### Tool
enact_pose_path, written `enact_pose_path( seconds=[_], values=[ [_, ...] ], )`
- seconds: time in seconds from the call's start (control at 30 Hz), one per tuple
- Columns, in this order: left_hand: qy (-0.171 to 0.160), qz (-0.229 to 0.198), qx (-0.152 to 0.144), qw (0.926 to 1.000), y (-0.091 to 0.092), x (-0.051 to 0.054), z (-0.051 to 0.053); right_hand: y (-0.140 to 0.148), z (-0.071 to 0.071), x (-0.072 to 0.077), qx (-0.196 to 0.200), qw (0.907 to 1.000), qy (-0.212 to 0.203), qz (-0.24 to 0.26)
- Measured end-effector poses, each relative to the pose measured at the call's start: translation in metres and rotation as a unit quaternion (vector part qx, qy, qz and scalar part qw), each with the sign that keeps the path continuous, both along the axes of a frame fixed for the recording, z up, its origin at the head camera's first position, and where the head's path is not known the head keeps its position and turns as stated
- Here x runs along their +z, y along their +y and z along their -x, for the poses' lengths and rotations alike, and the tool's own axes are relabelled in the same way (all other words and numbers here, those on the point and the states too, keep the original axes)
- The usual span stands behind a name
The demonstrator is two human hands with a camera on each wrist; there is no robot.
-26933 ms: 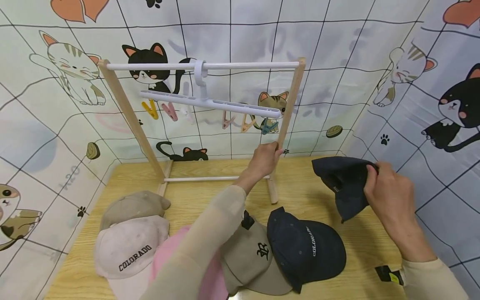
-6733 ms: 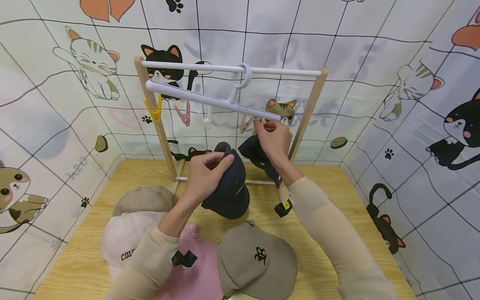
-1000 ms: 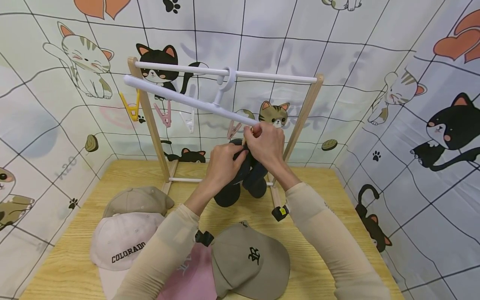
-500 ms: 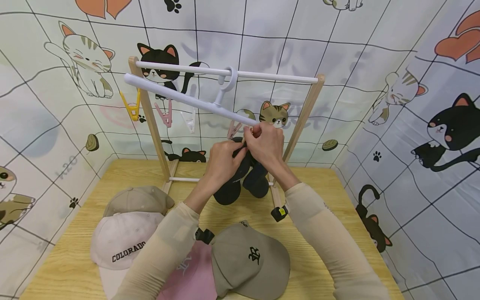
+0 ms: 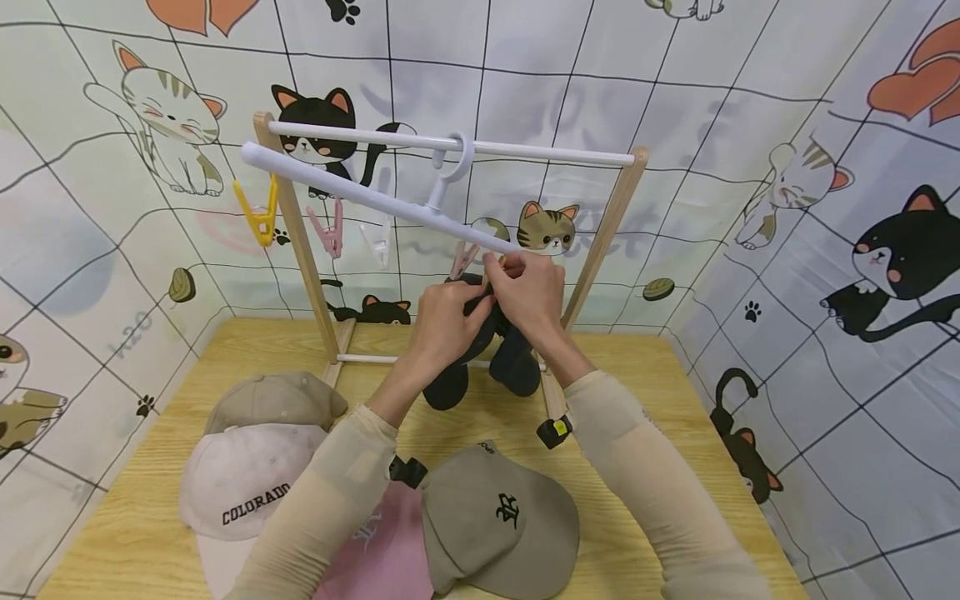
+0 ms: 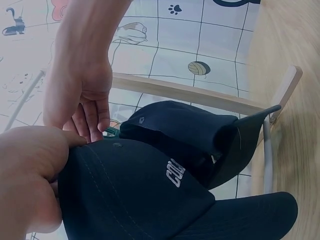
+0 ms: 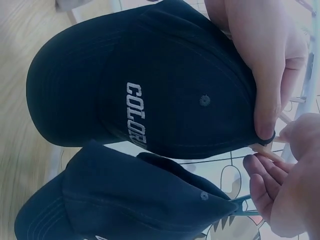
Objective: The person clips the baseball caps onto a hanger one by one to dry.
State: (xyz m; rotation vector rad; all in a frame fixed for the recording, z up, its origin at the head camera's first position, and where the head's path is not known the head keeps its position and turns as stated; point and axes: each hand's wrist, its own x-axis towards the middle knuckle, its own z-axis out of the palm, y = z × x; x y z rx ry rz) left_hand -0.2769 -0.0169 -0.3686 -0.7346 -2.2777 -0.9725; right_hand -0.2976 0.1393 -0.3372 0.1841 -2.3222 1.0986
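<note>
In the head view my left hand (image 5: 447,323) pinches the crown edge of a navy cap (image 5: 447,385), lettered "COLOR…" in the right wrist view. My right hand (image 5: 531,292) pinches a peach clothespin (image 7: 267,152) below the white hanger (image 5: 375,198); the cap's edge is at its jaws, and whether it is clamped cannot be told. A second navy cap (image 7: 135,195) hangs beside it from a teal clothespin (image 7: 242,206). In the left wrist view, the lettered cap (image 6: 130,185) is in front and the hanging cap (image 6: 180,132) behind.
The hanger hooks over the white rod (image 5: 555,155) of a wooden rack (image 5: 609,225), tilted down to the right. Yellow (image 5: 258,212) and pink (image 5: 327,229) clothespins hang from it. Beige (image 5: 270,400), pale pink (image 5: 251,475), pink (image 5: 390,542) and khaki (image 5: 510,517) caps lie in front on the table.
Earlier my right hand carried a navy cap while my left held the rack. Later one cap hung and the left hand brought another. In the last second both hands barely shifted.
</note>
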Motion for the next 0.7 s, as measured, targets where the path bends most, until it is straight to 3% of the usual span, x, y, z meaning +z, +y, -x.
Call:
enact_pose_path(
  seconds=[0.3, 0.7],
  values=[
    [-0.024, -0.010, 0.004, 0.9997, -0.002, -0.004, 0.003, 0.005, -0.005, 0.001, 0.024, 0.9993, -0.029, 0.004],
    [-0.047, -0.006, 0.004, 0.9989, -0.001, -0.005, 0.002, 0.018, -0.013, -0.004, 0.017, 0.9997, -0.014, 0.013]
  ],
)
